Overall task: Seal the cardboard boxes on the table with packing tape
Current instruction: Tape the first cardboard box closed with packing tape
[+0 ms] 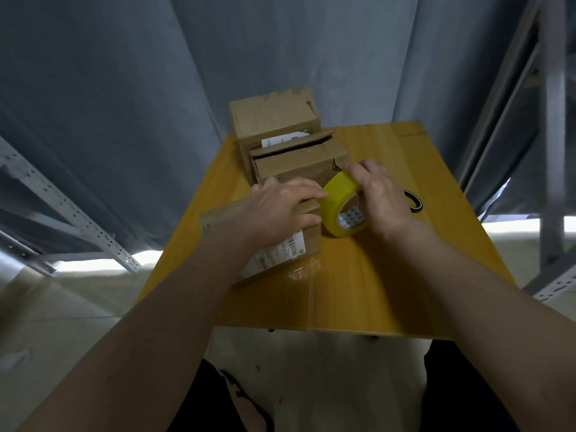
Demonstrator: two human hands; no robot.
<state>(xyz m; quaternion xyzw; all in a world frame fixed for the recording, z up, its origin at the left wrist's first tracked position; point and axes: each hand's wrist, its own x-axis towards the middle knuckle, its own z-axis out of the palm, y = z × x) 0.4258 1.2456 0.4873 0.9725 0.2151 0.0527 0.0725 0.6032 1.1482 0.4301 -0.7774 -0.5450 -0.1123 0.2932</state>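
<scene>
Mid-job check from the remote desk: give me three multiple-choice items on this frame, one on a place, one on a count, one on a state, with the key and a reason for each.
1. Where is the yellow tape roll?
A. at the near box's right end
B. on top of the far box
C. on the floor

2. How many cardboard boxes are on the table?
A. one
B. three
C. five

3. What state is the middle box in?
A. crushed flat
B. taped shut
C. top flap ajar

Key:
1 A: the right hand holds the roll against the near box, which the left hand presses down.
2 B: near, middle and far box.
3 C: a dark gap shows under its flap.
</scene>
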